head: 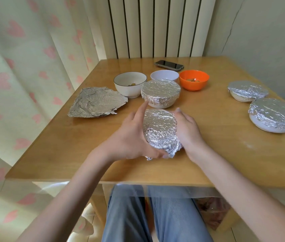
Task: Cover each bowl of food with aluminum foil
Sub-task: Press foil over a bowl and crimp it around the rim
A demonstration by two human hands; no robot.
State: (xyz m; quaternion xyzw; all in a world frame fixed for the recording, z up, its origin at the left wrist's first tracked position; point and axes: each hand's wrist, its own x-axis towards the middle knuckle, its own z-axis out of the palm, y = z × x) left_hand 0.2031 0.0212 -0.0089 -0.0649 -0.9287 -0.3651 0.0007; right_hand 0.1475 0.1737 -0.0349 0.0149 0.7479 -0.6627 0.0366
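A foil-wrapped bowl point(160, 131) sits at the near middle of the surface point(68, 145), held between both hands. Just behind it stands another covered bowl point(161, 93). Two more covered bowls point(247, 90) point(275, 115) lie at the right. A crumpled foil sheet point(96, 102) lies flat at the left. Behind, a white black-rimmed bowl point(129, 84), a plain white bowl point(164, 75) and an orange bowl point(194, 80) stand uncovered.

left hand point(134, 137) cupped, index raised, right hand point(187, 128) cupped

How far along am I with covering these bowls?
Done: three foil-covered bowls. In hand: left hand and right hand press foil around a fourth bowl. Left: black-rimmed bowl, white bowl, orange bowl; spare foil sheet waits.
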